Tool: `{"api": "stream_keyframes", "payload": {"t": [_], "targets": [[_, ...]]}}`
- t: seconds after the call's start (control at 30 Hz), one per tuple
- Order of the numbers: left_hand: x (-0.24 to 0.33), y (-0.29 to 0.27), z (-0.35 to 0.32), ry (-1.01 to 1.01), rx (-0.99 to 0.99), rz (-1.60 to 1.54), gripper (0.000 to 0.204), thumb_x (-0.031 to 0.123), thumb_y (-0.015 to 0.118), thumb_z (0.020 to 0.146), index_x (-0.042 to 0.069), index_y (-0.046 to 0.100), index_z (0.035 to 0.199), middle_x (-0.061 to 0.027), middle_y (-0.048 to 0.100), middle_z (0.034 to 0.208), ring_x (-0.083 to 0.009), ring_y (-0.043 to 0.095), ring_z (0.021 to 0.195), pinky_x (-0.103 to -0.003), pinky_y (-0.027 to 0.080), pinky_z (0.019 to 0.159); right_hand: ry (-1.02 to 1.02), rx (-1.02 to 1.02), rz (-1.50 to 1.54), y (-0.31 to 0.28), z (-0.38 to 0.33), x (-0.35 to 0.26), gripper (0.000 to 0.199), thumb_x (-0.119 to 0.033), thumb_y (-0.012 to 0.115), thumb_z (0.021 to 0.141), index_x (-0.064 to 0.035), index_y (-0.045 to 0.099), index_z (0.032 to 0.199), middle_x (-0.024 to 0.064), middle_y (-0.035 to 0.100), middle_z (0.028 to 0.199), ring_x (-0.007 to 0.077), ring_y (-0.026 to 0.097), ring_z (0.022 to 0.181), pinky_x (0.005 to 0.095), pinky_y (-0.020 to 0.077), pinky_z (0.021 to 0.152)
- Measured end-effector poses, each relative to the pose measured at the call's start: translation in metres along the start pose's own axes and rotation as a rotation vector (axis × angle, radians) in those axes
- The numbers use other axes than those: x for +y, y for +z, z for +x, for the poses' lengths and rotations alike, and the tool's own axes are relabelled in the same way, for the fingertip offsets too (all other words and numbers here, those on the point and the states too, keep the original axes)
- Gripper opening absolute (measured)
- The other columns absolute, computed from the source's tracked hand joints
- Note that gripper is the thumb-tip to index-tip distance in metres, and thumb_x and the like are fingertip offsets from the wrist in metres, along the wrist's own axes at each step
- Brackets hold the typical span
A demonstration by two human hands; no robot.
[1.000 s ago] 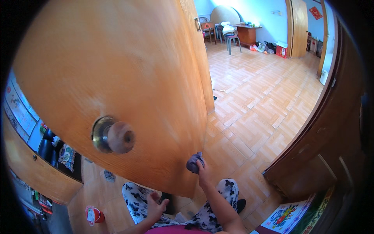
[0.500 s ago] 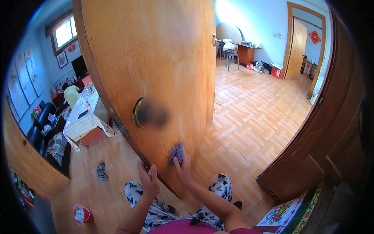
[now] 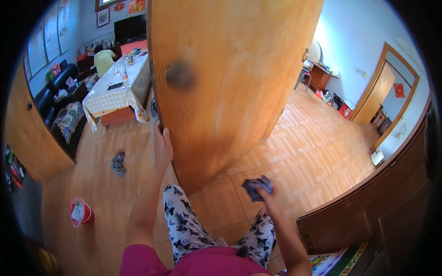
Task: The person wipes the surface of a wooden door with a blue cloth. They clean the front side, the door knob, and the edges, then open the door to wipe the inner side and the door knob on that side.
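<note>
A wooden door (image 3: 239,69) stands ajar before me, a blurred round patch beside its round metal lock plate. My left hand (image 3: 163,146) is at the door's left edge, thumb on the near face and fingers going round the edge, closed on it. My right hand (image 3: 268,195) holds a crumpled grey-purple rag (image 3: 257,186) above the tiled floor, apart from the door's lower right part. The fingers are closed round the rag, and part of them is hidden by it.
A dark grey cloth (image 3: 118,164) lies on the floor at left, with a red bucket (image 3: 87,215) nearer me. Beyond stands a table with a checked cloth (image 3: 101,102), beside a black sofa (image 3: 50,101). A person in yellow (image 3: 104,62) sits there. A dark door (image 3: 359,216) is at right.
My right hand with the rag has come off the door's face and moved right. My left hand has gone up and forward onto the door's edge. The view has shifted.
</note>
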State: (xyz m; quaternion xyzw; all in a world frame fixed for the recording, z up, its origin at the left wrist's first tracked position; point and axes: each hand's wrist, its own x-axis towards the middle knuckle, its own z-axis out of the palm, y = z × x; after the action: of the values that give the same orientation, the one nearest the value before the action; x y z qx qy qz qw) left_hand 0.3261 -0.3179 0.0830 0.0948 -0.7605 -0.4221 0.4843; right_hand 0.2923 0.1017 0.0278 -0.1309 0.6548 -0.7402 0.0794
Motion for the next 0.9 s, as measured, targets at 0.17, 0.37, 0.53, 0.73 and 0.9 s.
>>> {"api": "stream_keyframes", "payload": {"t": [0.17, 0.37, 0.53, 0.73, 0.9], "targets": [[-0.079, 0.013, 0.073, 0.076, 0.114, -0.146, 0.043, 0.027, 0.036, 0.111, -0.003, 0.039, 0.141, -0.0201, 0.053, 0.133, -0.0316, 0.051, 0.122, -0.04, 0.038, 0.107, 0.168, 0.27, -0.186, -0.119, -0.037, -0.003, 0.042, -0.005, 0.068, 0.088, 0.0043, 0.061, 0.128, 0.0123, 0.07, 0.11, 0.0204, 0.068, 0.098, 0.0311, 0.0545, 0.09], [-0.198, -0.022, 0.164, -0.066, 0.035, 0.042, 0.057, 0.043, 0.039, 0.108, -0.001, 0.038, 0.145, -0.0189, 0.051, 0.14, -0.0321, 0.048, 0.131, -0.042, 0.035, 0.111, 0.672, -0.128, -0.85, -0.197, -0.166, 0.079, 0.04, -0.012, 0.072, 0.079, -0.0024, 0.069, 0.118, 0.0105, 0.073, 0.109, 0.0216, 0.069, 0.098, 0.0364, 0.0547, 0.089], [-0.237, -0.015, 0.212, -0.281, 0.032, -0.174, 0.063, 0.051, 0.039, 0.105, 0.004, 0.039, 0.147, -0.0145, 0.048, 0.145, -0.0319, 0.045, 0.135, -0.048, 0.033, 0.113, 0.432, -1.003, -0.923, -0.196, -0.293, 0.151, 0.05, -0.034, 0.078, 0.082, -0.0036, 0.07, 0.121, 0.0117, 0.074, 0.109, 0.0231, 0.068, 0.099, 0.0396, 0.0531, 0.092], [-0.261, -0.022, 0.249, -0.496, 0.072, -0.438, 0.071, 0.062, 0.04, 0.101, 0.01, 0.04, 0.15, -0.0092, 0.045, 0.151, -0.0316, 0.042, 0.139, -0.056, 0.031, 0.115, 1.274, -0.639, -0.638, -0.116, -0.254, 0.168, 0.05, -0.034, 0.078, 0.082, -0.0036, 0.07, 0.121, 0.0117, 0.074, 0.108, 0.0233, 0.068, 0.099, 0.0396, 0.0532, 0.092], [-0.223, 0.053, 0.242, -0.612, 0.287, -0.47, 0.066, 0.06, 0.043, 0.102, 0.011, 0.048, 0.146, -0.0058, 0.048, 0.15, -0.03, 0.045, 0.137, -0.056, 0.033, 0.115, 1.393, -0.463, -0.533, -0.075, -0.222, 0.201, 0.05, -0.035, 0.078, 0.082, -0.0037, 0.07, 0.121, 0.0117, 0.074, 0.108, 0.0233, 0.068, 0.099, 0.0396, 0.0532, 0.092]]}}
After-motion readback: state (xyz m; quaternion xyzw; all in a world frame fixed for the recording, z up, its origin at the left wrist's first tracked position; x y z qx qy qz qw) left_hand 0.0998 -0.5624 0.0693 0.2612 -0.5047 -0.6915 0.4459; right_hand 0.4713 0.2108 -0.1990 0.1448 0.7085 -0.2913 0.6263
